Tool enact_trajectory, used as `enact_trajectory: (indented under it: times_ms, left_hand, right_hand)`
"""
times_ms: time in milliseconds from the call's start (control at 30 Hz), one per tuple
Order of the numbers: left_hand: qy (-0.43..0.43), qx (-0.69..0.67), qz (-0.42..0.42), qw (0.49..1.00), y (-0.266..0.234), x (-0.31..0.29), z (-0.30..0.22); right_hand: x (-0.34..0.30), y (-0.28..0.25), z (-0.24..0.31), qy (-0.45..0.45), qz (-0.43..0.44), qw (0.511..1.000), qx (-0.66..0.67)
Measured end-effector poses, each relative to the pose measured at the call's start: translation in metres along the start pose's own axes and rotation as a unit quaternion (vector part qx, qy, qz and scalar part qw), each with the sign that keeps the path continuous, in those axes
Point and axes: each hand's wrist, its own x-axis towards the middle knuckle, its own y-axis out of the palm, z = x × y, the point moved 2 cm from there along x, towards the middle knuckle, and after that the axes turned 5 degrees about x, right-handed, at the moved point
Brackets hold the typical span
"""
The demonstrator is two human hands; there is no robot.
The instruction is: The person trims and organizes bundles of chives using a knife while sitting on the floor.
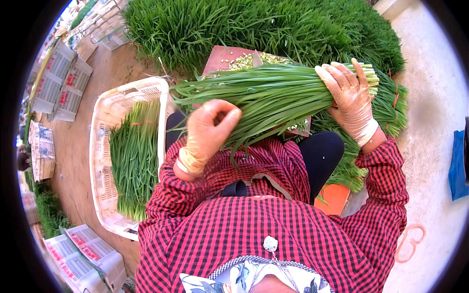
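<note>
A thick bundle of Chinese chives (273, 90) lies across in front of me, pale cut stems to the right and leaf tips to the left. My gloved right hand (349, 90) is closed round its stem end. Beside the leaf tips my gloved left hand (210, 129) has its fingers curled in, thumb against forefinger; what they pinch, if anything, is hidden. Under the bundle shows a reddish board (216, 59) strewn with chopped stem bits (243, 62). A pointed metal blade (257, 58) stands up from behind the leaves.
On my left is a white plastic basket (97, 161) holding tied chives (134, 166). A large heap of chives (273, 24) spreads beyond the board, with more bundles (398, 105) at right. White crates (88, 259) line the far left. Near my knee sits an orange object (333, 199).
</note>
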Motion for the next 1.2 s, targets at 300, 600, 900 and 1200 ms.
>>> enact_trajectory:
  times_ms: [300,600,900,1200]
  left_hand:
    - [0.006,-0.010,0.060,0.998,0.030,-0.015,0.003]
    - [0.230,0.191,-0.042,0.953,0.007,0.036,-0.065]
    - [-0.075,-0.151,0.203,0.964,0.081,0.060,-0.005]
    - [-0.062,-0.074,0.070,0.993,0.064,0.042,-0.008]
  right_hand:
    - [-0.019,0.008,-0.008,0.016,0.007,1.000,-0.010]
    - [-0.009,0.019,-0.003,-0.058,-0.044,0.995,-0.066]
    - [0.016,-0.009,0.004,-0.027,-0.110,0.992,-0.056]
    - [0.008,-0.012,-0.024,0.119,-0.275,0.931,0.208]
